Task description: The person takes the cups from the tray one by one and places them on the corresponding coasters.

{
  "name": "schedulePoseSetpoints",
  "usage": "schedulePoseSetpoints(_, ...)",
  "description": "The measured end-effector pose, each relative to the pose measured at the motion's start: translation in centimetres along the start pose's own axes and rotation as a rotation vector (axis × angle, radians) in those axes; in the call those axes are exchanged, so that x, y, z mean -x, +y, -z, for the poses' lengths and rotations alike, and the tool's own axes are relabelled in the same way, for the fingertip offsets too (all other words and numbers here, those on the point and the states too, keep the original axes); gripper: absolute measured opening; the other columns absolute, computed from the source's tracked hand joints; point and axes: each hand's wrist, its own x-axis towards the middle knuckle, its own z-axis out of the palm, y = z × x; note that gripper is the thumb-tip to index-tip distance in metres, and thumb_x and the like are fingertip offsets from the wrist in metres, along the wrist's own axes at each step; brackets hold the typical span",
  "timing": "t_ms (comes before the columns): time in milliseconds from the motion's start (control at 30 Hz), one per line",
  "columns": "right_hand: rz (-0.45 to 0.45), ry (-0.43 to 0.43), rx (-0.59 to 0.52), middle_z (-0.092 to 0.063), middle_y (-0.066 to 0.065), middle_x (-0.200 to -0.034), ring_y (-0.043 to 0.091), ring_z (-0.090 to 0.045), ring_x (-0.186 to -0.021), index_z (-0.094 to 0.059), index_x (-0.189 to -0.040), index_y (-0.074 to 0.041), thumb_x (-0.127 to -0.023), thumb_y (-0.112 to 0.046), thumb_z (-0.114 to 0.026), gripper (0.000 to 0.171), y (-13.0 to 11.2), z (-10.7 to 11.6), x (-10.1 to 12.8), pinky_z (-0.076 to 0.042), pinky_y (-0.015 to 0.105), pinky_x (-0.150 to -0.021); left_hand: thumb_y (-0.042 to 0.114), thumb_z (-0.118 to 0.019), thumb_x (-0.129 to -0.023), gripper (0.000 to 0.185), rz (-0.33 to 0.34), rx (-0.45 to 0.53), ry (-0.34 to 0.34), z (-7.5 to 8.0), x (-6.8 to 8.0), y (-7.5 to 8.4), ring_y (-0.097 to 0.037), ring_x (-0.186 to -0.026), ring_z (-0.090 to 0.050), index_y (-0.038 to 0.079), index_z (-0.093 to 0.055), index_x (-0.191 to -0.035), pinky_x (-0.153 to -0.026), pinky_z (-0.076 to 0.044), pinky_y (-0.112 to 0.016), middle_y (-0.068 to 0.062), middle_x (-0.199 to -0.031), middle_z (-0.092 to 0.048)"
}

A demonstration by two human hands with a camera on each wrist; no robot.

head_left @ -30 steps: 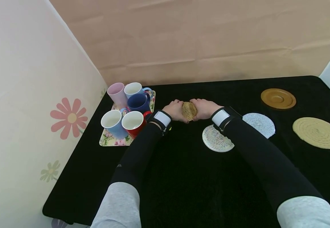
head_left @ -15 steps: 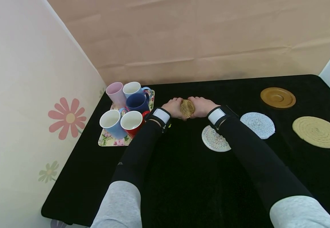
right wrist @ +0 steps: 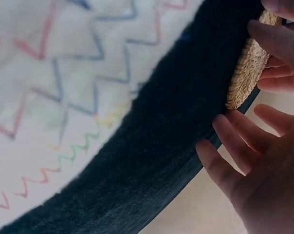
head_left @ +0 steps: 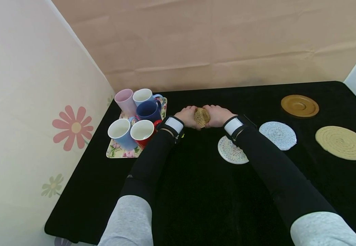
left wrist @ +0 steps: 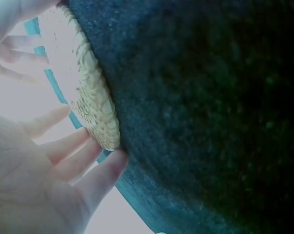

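Loosely spread and only slightly bent, the fingers of my left hand (head_left: 187, 117) and right hand (head_left: 220, 116) touch the rim of a coaster (head_left: 202, 117), the left on the side nearer the tray (head_left: 129, 154), the right on the side away from it. How firmly they press, I cannot tell. The coaster is woven and round and lies on the black table (head_left: 196, 191), right of the tray, near it and level with its back half. Five mugs stand on the tray: a pink mug (head_left: 127, 103) at its back left, a pale blue mug (head_left: 143, 95) at its back right, a navy mug (head_left: 148, 111) at its middle right, a second pale blue mug (head_left: 123, 138) at its front left, a red mug (head_left: 142, 134) at its front right. Farther right of the tray than the coaster lies a stitched mat (head_left: 231, 152), partly hidden by my right sleeve (head_left: 276, 174). Farther still from the tray come a blue mat (head_left: 279, 135), a wooden disc (head_left: 300, 106) and a straw mat (head_left: 343, 143).
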Motion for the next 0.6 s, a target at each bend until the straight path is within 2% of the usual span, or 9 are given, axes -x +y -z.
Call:
schedulePoseSetpoints(100,0.002,-0.002,-0.003,-0.051,0.025,-0.126,0.040,-0.051,-0.113,-0.038,-0.141,0.003,-0.083,-0.023,-0.074,0.073,0.1,0.0,0.0,-0.044,0.054,-0.092,0.043,-0.081,-0.075,0.094,-0.002,-0.020,0.007,0.0,0.1,0.1,-0.025,-0.127,-0.041,0.014,-0.030,-0.148,-0.101,-0.040,-0.043,-0.010,-0.144,-0.038)
schedulePoseSetpoints(233,0.000,-0.030,0.008,-0.050,0.025,-0.125,0.038,-0.051,-0.111,-0.037,-0.141,0.003,-0.084,-0.024,-0.073,0.073,0.1,0.2,0.2,-0.045,0.053,-0.091,0.047,-0.078,-0.077,0.090,-0.016,-0.106,0.009,0.5,1.1,0.5,-0.026,-0.126,-0.041,0.014,-0.031,-0.147,-0.099,-0.041,-0.043,-0.011,-0.142,-0.039)
schedulePoseSetpoints(400,0.002,-0.106,0.092,-0.054,0.023,-0.121,0.035,-0.054,-0.108,-0.044,-0.137,0.004,-0.086,-0.024,-0.072,0.065,-0.1,1.3,0.8,-0.046,0.051,-0.089,0.054,-0.072,-0.079,0.092,-0.024,-0.277,0.004,1.0,2.1,1.4,-0.027,-0.129,-0.039,0.014,-0.029,-0.149,-0.098,-0.041,-0.042,-0.012,-0.144,-0.037)
schedulePoseSetpoints(500,0.019,-0.164,0.163,-0.056,0.023,-0.120,0.035,-0.056,-0.108,-0.048,-0.134,0.004,-0.087,-0.025,-0.072,0.061,-0.2,1.9,1.5,-0.047,0.051,-0.089,0.059,-0.069,-0.080,0.097,-0.032,-0.384,-0.007,0.7,2.2,1.9,-0.027,-0.133,-0.036,0.013,-0.024,-0.153,-0.100,-0.040,-0.042,-0.012,-0.149,-0.034)
schedulePoseSetpoints(600,0.048,-0.210,0.215,-0.056,0.024,-0.123,0.037,-0.057,-0.110,-0.049,-0.135,0.004,-0.087,-0.026,-0.072,0.061,-0.3,2.1,2.7,-0.047,0.051,-0.091,0.062,-0.067,-0.081,0.099,-0.072,-0.449,-0.031,0.2,2.6,2.6,-0.029,-0.139,-0.028,0.014,-0.021,-0.154,-0.104,-0.038,-0.044,-0.014,-0.155,-0.027)
